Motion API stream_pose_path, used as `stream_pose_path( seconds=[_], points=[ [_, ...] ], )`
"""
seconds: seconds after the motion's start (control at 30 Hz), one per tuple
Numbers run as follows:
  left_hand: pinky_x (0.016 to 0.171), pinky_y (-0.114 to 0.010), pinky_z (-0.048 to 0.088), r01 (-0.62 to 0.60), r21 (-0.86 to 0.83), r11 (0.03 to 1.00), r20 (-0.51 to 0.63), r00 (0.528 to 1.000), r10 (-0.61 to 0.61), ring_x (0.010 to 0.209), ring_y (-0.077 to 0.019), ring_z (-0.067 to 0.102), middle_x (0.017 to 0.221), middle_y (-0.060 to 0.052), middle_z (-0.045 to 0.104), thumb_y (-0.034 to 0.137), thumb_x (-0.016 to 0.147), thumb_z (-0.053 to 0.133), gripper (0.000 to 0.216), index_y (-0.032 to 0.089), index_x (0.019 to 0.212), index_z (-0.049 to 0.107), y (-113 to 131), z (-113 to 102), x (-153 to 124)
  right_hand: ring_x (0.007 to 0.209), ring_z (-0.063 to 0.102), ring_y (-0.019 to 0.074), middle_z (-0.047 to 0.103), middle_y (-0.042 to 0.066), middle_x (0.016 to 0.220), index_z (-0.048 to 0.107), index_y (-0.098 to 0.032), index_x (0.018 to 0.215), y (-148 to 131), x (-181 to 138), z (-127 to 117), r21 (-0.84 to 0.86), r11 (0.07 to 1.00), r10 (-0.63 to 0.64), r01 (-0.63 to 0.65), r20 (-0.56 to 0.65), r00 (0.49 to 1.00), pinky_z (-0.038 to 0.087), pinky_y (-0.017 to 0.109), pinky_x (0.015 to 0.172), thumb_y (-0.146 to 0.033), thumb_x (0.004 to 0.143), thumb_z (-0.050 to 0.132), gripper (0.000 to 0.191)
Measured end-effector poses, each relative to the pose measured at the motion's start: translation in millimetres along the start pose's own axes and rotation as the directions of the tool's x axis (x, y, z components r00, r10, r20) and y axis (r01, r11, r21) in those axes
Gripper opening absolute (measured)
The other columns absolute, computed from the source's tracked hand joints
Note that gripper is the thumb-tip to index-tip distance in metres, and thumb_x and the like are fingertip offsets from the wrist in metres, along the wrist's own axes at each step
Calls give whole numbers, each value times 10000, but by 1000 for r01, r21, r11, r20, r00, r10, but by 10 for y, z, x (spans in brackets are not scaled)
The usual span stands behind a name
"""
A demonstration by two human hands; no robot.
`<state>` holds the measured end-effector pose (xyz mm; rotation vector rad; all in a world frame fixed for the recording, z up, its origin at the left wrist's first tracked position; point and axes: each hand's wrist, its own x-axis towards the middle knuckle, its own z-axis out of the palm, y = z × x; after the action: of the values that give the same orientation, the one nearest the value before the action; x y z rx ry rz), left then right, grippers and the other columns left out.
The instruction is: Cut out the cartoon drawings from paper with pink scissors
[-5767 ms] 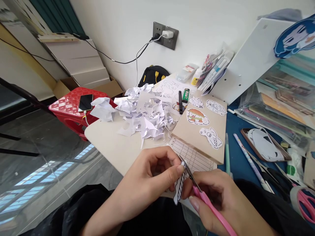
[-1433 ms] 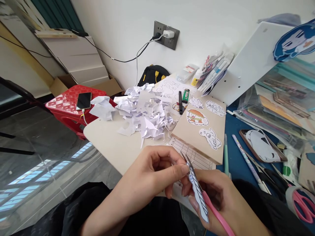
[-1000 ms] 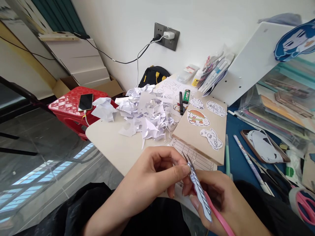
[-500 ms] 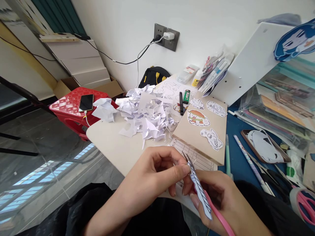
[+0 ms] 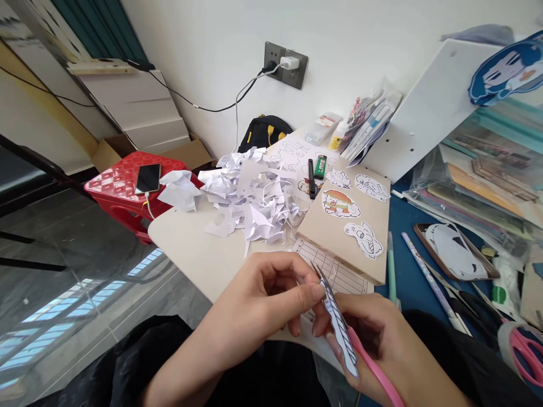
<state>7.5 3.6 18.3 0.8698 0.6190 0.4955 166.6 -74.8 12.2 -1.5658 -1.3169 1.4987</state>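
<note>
Between thumb and fingers, my left hand (image 5: 271,305) pinches the upper end of a narrow paper cutout (image 5: 341,333) with dark diagonal stripes. My right hand (image 5: 373,328) is closed around pink-handled scissors (image 5: 373,367). Their thin blades point up and left, close along the cutout's edge by my left thumb. Part of the handle is hidden behind my right fingers. Just beyond my hands, several drawn paper cutouts, one a coloured burger figure (image 5: 340,203), lie on a tan board (image 5: 318,226).
Crumpled paper scraps (image 5: 263,198) pile up on the pale table (image 5: 182,237). A black cutter (image 5: 311,178) and a green battery-like object (image 5: 321,167) lie behind the board. On the right are pens, a brown tray (image 5: 487,268) and more pink scissors (image 5: 526,350). A phone (image 5: 148,178) charges on a red stool (image 5: 110,181).
The striped cutout and the scissor tips have shifted slightly left, and the cutout stands a little steeper. Both hands keep their grips.
</note>
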Motion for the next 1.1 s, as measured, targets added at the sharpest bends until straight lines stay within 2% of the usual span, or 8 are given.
stream_pose_path(
  seconds=[0.33,0.67,0.8,0.97,1.1],
  points=[
    [470,-110,402,-22,-35,999,-18,1000,22,472,-47,481,496,60,586,71,786,696,149,128,659,643,-27,5,5,668,525,189,552,-4,690,508,-200,610,75,31,0,-43,998,-56,56,4,998,470,270,659,-41,625,545,163],
    [470,-90,406,-17,-45,999,-19,1000,16,490,-42,540,515,59,628,34,779,689,159,123,655,643,-17,0,-8,706,554,198,588,5,724,514,-190,616,-2,33,-21,-15,1000,-7,7,24,1000,471,273,678,24,620,519,213],
    [480,-81,417,-30,-34,999,-10,1000,30,505,-35,568,536,55,649,28,784,684,150,115,665,656,-20,-19,-6,672,536,181,565,-5,696,523,-187,623,82,49,-33,-14,999,-45,45,46,998,469,256,650,4,625,540,192],
    [468,-83,417,-38,-11,999,15,999,39,496,-32,573,556,50,666,89,830,663,165,127,670,645,-35,-39,7,651,564,181,597,0,696,574,-176,652,160,40,-38,-33,997,-67,68,35,997,479,235,612,-25,632,577,152],
    [461,-91,420,-24,-8,1000,11,1000,24,487,-37,570,558,43,673,130,800,711,143,130,672,647,-38,-61,3,639,578,177,605,-7,675,590,-173,650,114,40,-36,-14,998,-60,60,36,998,486,227,605,-8,628,577,167]
  ],
)
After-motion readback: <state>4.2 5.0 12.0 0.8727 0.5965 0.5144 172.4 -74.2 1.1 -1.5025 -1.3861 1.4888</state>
